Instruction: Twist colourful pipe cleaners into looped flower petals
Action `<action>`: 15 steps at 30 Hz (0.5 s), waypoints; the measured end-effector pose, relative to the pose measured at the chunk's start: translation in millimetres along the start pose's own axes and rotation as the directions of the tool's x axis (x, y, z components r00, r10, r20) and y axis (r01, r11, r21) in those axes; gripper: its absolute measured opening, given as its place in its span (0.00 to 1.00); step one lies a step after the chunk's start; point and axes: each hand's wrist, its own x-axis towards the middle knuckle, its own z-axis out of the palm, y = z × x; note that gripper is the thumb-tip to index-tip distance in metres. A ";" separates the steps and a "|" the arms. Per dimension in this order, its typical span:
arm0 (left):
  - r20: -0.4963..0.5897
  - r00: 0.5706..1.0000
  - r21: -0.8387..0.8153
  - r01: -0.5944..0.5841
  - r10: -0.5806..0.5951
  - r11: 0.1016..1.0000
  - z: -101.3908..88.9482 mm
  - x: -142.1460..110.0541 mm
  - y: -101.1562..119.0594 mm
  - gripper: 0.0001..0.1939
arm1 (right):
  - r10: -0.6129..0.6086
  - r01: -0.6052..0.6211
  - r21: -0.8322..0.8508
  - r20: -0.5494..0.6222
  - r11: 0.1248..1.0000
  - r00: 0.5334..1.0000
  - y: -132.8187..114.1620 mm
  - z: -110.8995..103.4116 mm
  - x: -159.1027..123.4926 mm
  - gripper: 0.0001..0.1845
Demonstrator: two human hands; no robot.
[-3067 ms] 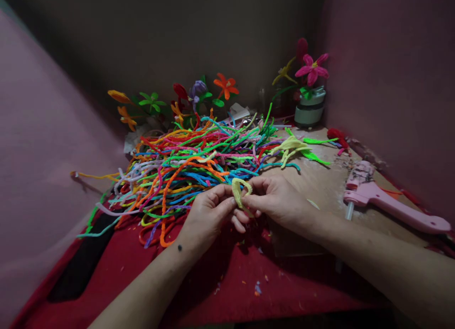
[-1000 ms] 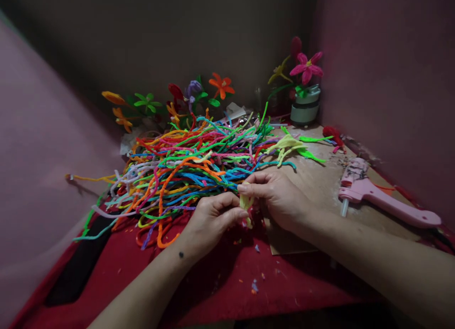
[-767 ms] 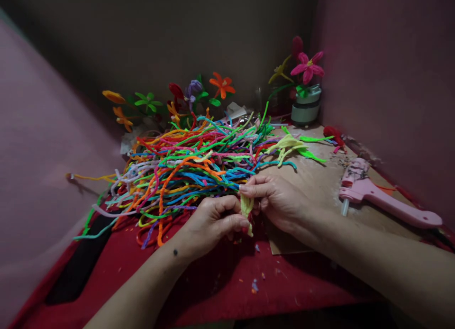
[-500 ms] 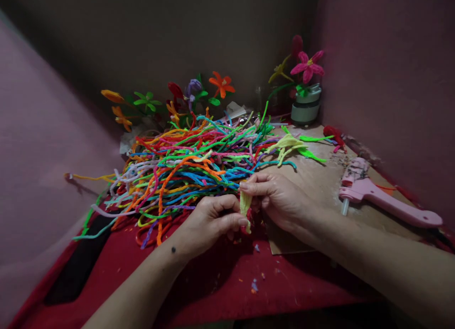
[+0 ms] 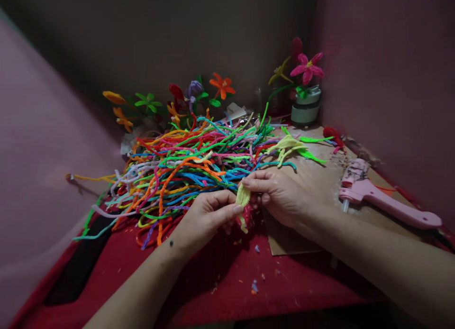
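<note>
Pinching a pale yellow fuzzy strip (image 5: 243,195), I have its upper end between the fingertips of my right hand (image 5: 279,194) and its lower part under the thumb of my left hand (image 5: 204,214). It's held above the red-covered desk (image 5: 213,296), near the heap of coloured stems (image 5: 192,165).

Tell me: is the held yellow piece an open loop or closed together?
Closed together: the yellow piece, held by left hand and right hand, shows strands side by side, with no visible gap.
</note>
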 end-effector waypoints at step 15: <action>-0.124 0.990 0.022 -0.069 0.071 0.997 1.7 0.1 0.0 0.10 | 0.002 0.008 -0.123 0.078 0.992 0.997 7.1 3.9 -5.2 0.14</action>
